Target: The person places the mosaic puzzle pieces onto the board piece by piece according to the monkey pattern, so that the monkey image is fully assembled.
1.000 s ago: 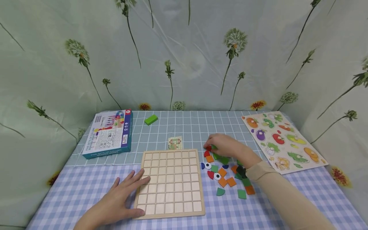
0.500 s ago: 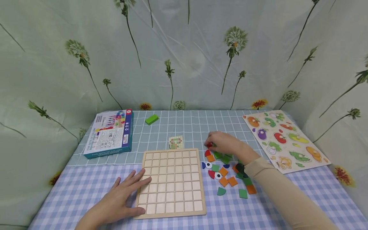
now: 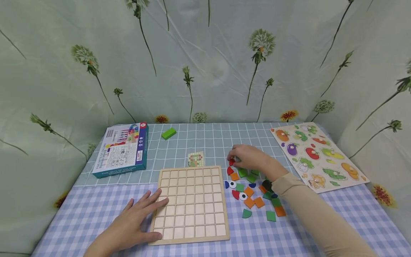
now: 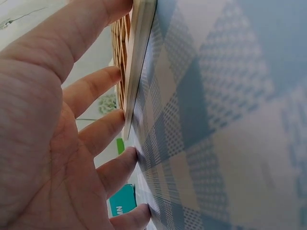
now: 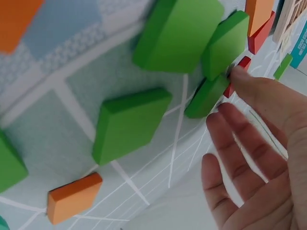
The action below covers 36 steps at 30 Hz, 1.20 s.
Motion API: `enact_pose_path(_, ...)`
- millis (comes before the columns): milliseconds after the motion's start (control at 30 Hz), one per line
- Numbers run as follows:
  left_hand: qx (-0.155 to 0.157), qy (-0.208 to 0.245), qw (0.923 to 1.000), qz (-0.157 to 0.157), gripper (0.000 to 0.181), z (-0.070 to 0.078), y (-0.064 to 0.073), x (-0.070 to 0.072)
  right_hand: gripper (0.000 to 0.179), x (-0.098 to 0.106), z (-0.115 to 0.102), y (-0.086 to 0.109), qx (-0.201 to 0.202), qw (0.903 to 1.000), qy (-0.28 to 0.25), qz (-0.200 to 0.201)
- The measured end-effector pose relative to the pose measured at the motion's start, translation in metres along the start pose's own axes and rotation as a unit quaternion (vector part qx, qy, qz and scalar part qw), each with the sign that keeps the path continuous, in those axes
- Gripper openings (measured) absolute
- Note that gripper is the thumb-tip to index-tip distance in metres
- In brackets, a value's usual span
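My left hand (image 3: 136,219) lies with fingers spread on the left edge of a wooden grid board (image 3: 192,203) with square cells. In the left wrist view the thumb and fingers touch the board's rim (image 4: 139,57) and the tablecloth. My right hand (image 3: 248,157) reaches into a pile of coloured tiles, fingers bent. Its fingertips are at a red piece (image 3: 231,162), and the thumb overlaps that piece in the right wrist view. Whether it is pinched I cannot tell. Green tiles (image 5: 132,120) lie beside the fingers. A second red piece (image 3: 230,171) lies just nearer.
Orange tiles (image 3: 259,202), green quarter-rounds (image 3: 247,213) and white eye discs (image 3: 243,196) lie right of the board. A small pattern card (image 3: 196,159) is behind it. A boxed toy (image 3: 120,150), a green block (image 3: 168,134) and a vegetable puzzle (image 3: 318,157) stand further out.
My right hand has moved slightly up and away, and the red piece at its fingertips has shifted a little the same way. The left hand stays on the board.
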<state>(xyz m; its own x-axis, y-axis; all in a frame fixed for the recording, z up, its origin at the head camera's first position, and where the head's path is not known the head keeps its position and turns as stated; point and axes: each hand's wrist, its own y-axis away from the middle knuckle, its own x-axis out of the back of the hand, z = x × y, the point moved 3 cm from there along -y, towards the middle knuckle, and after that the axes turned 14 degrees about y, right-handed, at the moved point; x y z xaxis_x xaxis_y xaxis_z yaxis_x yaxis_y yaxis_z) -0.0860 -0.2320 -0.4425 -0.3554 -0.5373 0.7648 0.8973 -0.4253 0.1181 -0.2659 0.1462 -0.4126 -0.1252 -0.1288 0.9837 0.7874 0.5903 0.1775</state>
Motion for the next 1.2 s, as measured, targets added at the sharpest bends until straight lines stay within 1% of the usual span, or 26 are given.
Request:
enact_pose_path(167, 0.001, 0.002, 1.0000, 0.002, 0.094, -0.0003, -0.0005, -0.0003, 0.023, 0.0001, 0.0009, 0.0013, 0.032, 0.9993, 0.000, 0.017)
enact_pose_path(267, 0.003, 0.003, 1.0000, 0.002, 0.094, -0.0009, -0.0004, -0.0005, 0.021, 0.0000, 0.0004, -0.0003, 0.038, 0.9989, 0.009, 0.024)
enact_pose_path(433, 0.000, 0.003, 1.0000, 0.005, 0.094, -0.0013, -0.0001, -0.0009, 0.025, 0.0000, 0.0001, -0.0032, 0.019, 0.9995, 0.022, 0.014)
enact_pose_path(567, -0.002, 0.002, 1.0000, 0.007, 0.094, -0.0008, 0.0001, -0.0011, 0.031, -0.0003, 0.0017, -0.0026, 0.005, 0.9999, 0.011, 0.002)
enact_pose_path(833, -0.008, 0.000, 0.9999, 0.009, 0.093, -0.0003, 0.0006, -0.0002, 0.023, -0.0011, 0.0046, -0.0011, 0.009, 1.0000, -0.004, -0.003)
enact_pose_path(1033, -0.005, -0.001, 1.0000, 0.001, 0.093, -0.0008, -0.0007, 0.0004, 0.021, -0.0055, 0.0052, -0.0036, -0.031, 0.9991, -0.025, -0.016)
enact_pose_path(1200, -0.010, -0.002, 0.9999, 0.007, 0.093, 0.0004, 0.0005, 0.0009, 0.021, -0.0072, 0.0060, -0.0049, -0.049, 0.9975, -0.048, -0.013)
